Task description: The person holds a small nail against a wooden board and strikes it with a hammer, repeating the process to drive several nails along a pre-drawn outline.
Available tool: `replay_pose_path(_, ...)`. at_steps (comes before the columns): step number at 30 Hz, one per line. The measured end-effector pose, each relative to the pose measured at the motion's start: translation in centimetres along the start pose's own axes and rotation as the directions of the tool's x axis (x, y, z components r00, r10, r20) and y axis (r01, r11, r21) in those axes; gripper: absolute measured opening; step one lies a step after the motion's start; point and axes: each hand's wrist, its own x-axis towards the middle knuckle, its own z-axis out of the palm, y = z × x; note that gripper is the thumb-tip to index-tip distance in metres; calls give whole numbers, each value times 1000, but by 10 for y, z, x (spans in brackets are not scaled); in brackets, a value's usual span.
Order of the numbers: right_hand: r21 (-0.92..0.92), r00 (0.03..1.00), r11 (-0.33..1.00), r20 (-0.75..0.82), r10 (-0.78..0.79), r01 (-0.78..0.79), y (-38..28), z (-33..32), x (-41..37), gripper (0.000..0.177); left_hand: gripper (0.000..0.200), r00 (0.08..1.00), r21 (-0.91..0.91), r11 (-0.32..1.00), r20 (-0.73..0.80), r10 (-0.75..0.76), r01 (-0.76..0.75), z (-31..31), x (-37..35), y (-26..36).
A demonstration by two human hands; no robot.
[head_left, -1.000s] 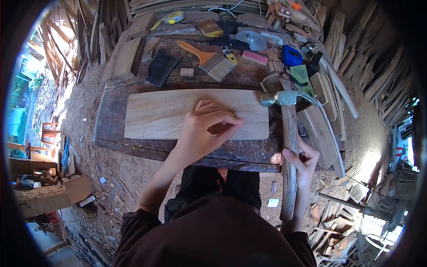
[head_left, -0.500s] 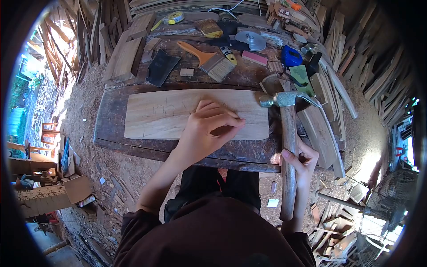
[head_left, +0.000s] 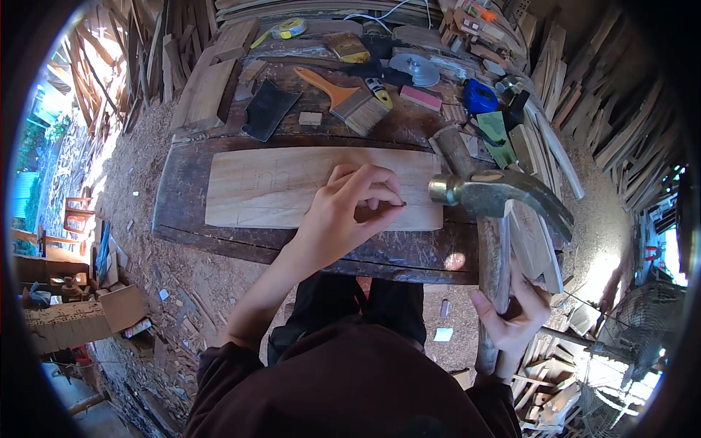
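A light wooden board [head_left: 255, 191] with faint marks at its left part lies across the front of the dark workbench [head_left: 197, 232]. Over the board's middle is my left hand [head_left: 350, 201], thumb and forefinger pinched on something tiny and dark at their tips, too small to name. My right hand [head_left: 515, 314] is wrapped round the wooden handle of a hammer [head_left: 493, 255]. The hammer's metal head is raised near the board's right end, its striking face pointing left and its claw to the right.
Behind the board lie a wide brush [head_left: 358, 109], a black sheet [head_left: 270, 109], a small wood block [head_left: 310, 118], a pink block [head_left: 420, 98], a blue tape measure [head_left: 480, 96] and a metal disc [head_left: 415, 68]. Wood pieces line the bench's right side.
The hammer has come up closer to the camera and slightly right, with my right hand moved right and down. My left hand's fingers have curled more, its pinch staying over the board.
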Motion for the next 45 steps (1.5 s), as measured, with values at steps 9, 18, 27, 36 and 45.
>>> replay_pose_path(9, 3, 986, 999, 159, 52, -53, -13, -6, 4, 58, 19, 999, 28, 999, 22, 35, -36, -1, 0, -1)
replay_pose_path(18, -27, 983, 1000, 181, -4, 9, -11, -1, 8, 62, 19, 998, 41, 998, 22, 53, -54, 0, -1, -5)
replay_pose_path(27, 39, 974, 995, 213, 79, -90, -9, 2, 9, 60, 26, 999, -46, 998, -2, 38, -38, -3, -2, -3)
replay_pose_path(36, 517, 868, 711, 147, 475, -477, 38, 38, 5, 57, 12, 994, 10, 994, 14, 108, -109, -7, 1, -6)
replay_pose_path(45, 631, 853, 613, 162, 496, -476, 57, 49, 1, 57, 11, 993, 24, 994, 39, 109, -110, -6, 2, -8)
